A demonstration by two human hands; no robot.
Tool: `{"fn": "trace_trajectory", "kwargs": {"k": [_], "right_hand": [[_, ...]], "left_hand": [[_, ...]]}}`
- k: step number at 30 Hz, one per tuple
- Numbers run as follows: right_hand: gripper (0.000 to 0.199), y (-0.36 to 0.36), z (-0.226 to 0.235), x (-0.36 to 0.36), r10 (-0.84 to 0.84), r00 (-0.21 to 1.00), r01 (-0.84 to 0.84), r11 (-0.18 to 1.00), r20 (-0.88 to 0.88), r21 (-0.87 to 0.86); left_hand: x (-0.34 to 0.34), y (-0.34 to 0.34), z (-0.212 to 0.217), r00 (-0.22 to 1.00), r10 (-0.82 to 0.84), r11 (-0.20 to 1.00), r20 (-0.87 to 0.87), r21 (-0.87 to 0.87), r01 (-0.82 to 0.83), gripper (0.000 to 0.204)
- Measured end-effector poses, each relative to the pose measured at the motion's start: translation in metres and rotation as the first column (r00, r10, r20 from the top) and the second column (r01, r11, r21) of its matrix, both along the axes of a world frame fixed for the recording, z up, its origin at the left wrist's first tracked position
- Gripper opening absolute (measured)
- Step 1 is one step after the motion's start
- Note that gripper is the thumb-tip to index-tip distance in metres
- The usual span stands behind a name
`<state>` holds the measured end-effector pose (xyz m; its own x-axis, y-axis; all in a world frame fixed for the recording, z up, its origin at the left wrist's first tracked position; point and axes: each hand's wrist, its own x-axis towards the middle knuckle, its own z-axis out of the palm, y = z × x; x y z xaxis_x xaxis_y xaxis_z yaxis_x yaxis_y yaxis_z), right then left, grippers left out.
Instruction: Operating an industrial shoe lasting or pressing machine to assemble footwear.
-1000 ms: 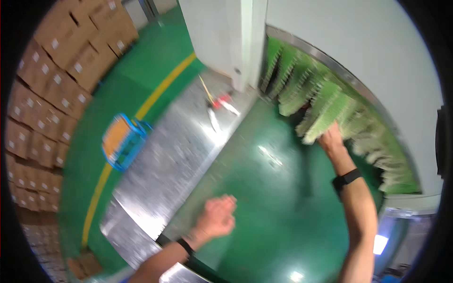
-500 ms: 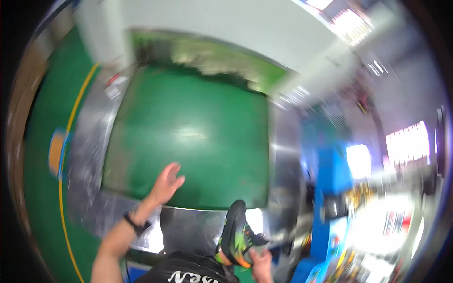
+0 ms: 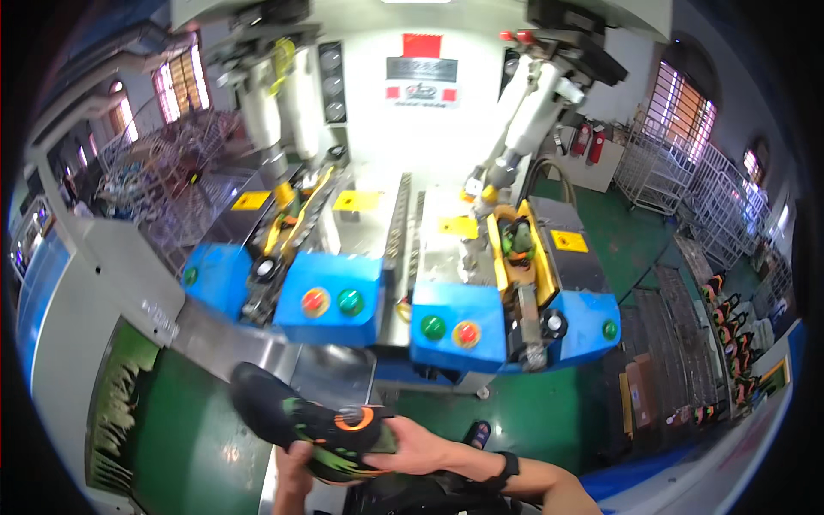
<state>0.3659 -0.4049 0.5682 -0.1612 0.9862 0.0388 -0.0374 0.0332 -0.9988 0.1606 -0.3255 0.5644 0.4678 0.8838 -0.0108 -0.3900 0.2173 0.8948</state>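
Observation:
I hold a black shoe (image 3: 292, 414) with green stripes and an orange ring low in the view, lying on its side. My right hand (image 3: 422, 450) grips its opening end, with a black watch on the wrist. My left hand (image 3: 294, 468) supports it from below, mostly hidden under the sole. Ahead stands a two-station press machine (image 3: 403, 223) with blue front panels. Each panel carries a red button (image 3: 314, 299) and a green button (image 3: 433, 326). The right station's yellow clamp (image 3: 542, 257) holds another dark shoe with green and orange (image 3: 518, 240).
A green conveyor belt (image 3: 184, 446) with a green fringe curtain (image 3: 116, 403) runs at the lower left. Wire racks (image 3: 652, 167) stand at the right, with a rack of shoes (image 3: 730, 322) nearer. A wire basket cart (image 3: 172, 163) is at the left.
The view has swung from the green conveyor to the press machine. The shoe picked up by my right hand is now held in both hands in front of me.

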Motion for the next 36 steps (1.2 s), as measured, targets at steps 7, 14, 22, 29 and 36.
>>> {"fn": "trace_trajectory", "kwargs": {"k": [7, 14, 22, 29, 36], "right_hand": [[0.064, -0.114, -0.032, 0.205, -0.398, 0.688, 0.313, 0.917, -0.607, -0.246], [0.049, -0.178, 0.020, 0.279, -0.812, 0.338, 0.742, 0.541, -0.476, -0.396], [0.048, -0.254, 0.005, 0.286, 0.075, -0.338, 0.728, 0.653, -0.938, -0.210], [0.048, -0.209, -0.023, 0.341, -0.635, 0.075, 0.833, 0.463, -0.769, -0.302], [0.046, -0.130, 0.021, 0.358, -0.944, 0.207, 0.839, 0.306, -0.256, -0.449]], "left_hand": [[0.218, -0.040, 0.007, 0.909, -0.390, 0.920, -0.146, -0.009, 0.392, 0.075], [0.476, 0.071, 0.023, 0.704, -0.406, 0.854, -0.583, 0.032, 0.519, 0.088], [0.670, 0.099, -0.048, 0.777, 0.035, 0.867, -0.628, 0.406, 0.289, 0.040], [0.653, 0.151, 0.010, 0.599, -0.145, 0.906, -0.788, 0.138, 0.401, 0.037], [0.395, 0.088, 0.074, 0.839, -0.472, 0.879, -0.272, -0.221, 0.423, 0.073]]}}
